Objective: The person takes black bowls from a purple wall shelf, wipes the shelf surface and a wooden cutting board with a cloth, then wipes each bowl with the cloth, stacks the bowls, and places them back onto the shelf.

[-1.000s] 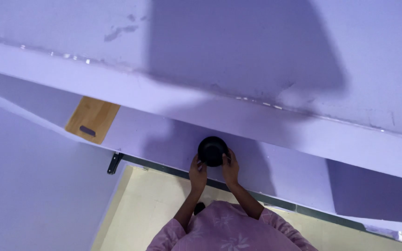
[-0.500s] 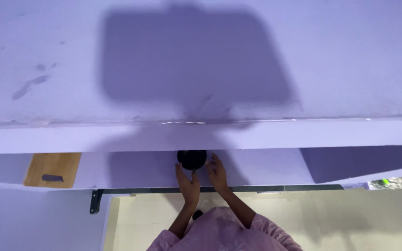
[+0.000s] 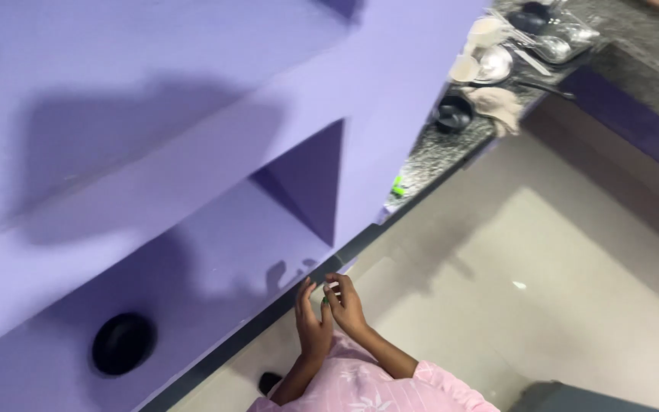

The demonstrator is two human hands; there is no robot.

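Two hands are raised together in front of the pink floral sleeves (image 3: 390, 385), close to the dark front edge of the purple shelf (image 3: 215, 259). The left hand (image 3: 313, 324) stands upright with its fingers pointing up and loosely spread; it grips nothing. The right hand (image 3: 347, 304) sits just beside it, fingers curled inward, their tips meeting the left hand's fingers; it is empty as well, so both hands have let go.

Left of the hands and well apart from them, the black bowl (image 3: 122, 343) rests alone on the lower purple shelf, tucked under the shelf above. Shadows of the fingers fall on the shelf surface just beyond the hands. Below and to the right lies the pale floor (image 3: 543, 305).

Farther off, at upper right, a speckled stone table (image 3: 436, 152) carries a dark round bowl (image 3: 453, 113), a crumpled beige cloth (image 3: 501, 107), pale cups (image 3: 476, 46) and shiny steel dishes (image 3: 558, 42). A small green object (image 3: 398, 185) lies near the table's near end.

Half a second ago both hands were at the black bowl on the shelf, fingers around its rim. Since then they have come off it and drawn back toward the body, the bowl stays on the shelf, and the view has swung to the right, bringing the table and floor into sight; the wooden board seen earlier is out of view.
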